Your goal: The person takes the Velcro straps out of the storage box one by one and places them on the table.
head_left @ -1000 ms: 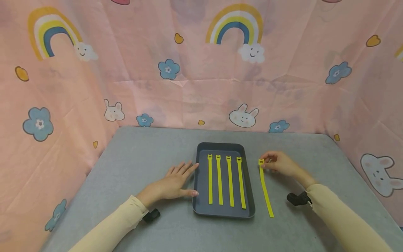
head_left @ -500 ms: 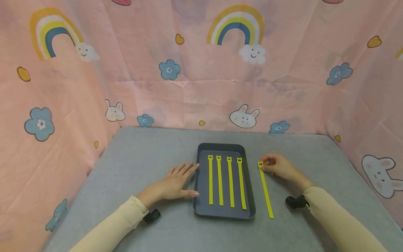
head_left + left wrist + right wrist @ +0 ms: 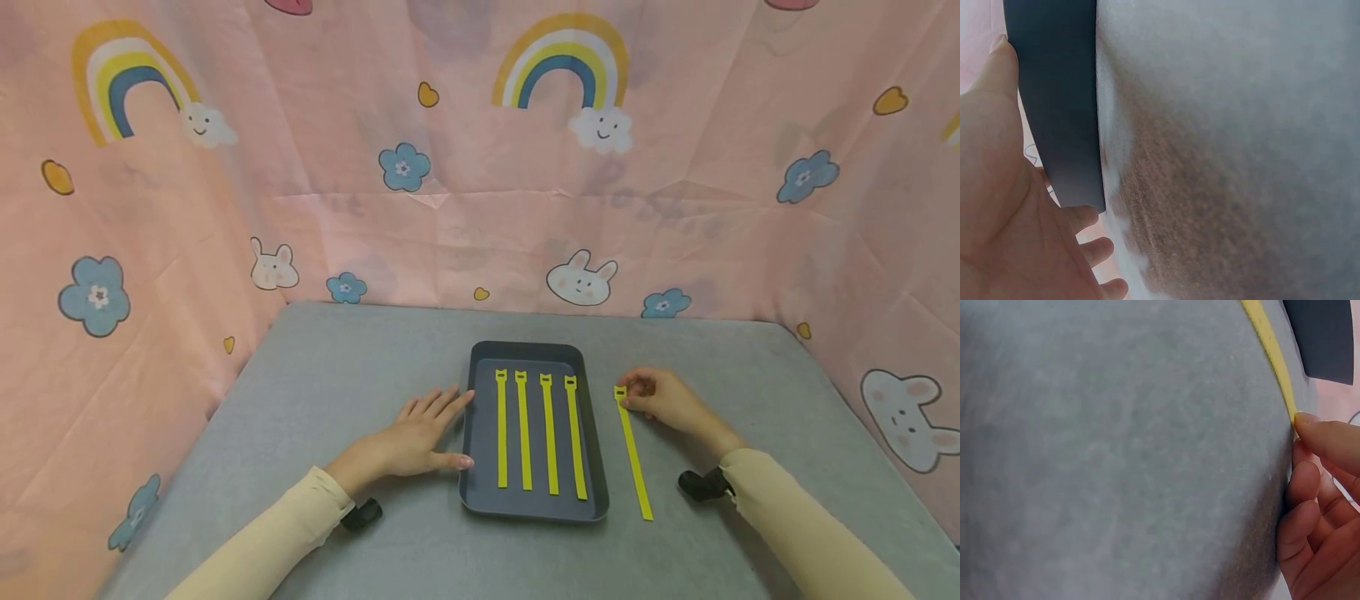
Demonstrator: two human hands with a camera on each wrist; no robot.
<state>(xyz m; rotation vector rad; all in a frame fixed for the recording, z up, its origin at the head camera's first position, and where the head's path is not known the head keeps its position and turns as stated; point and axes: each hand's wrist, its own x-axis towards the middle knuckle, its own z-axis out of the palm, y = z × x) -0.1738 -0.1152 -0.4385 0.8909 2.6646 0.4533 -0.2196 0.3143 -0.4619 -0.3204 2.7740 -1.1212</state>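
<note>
Looks like a makeshift recording booth, not a real home or shop. Closed in on three sides by a pink curtain [image 3: 480, 192] printed with rainbows, bunnies, blue flowers and hearts, creased from folding. Small grey felt-covered desk [image 3: 337, 367] pushed right up against it. Only a dark tray [image 3: 471, 433] with yellow straps [image 3: 525, 433] laid out in a row.

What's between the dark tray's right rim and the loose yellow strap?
Only bare grey table separates the dark rectangular tray from the loose yellow strap, per the head view.
</note>
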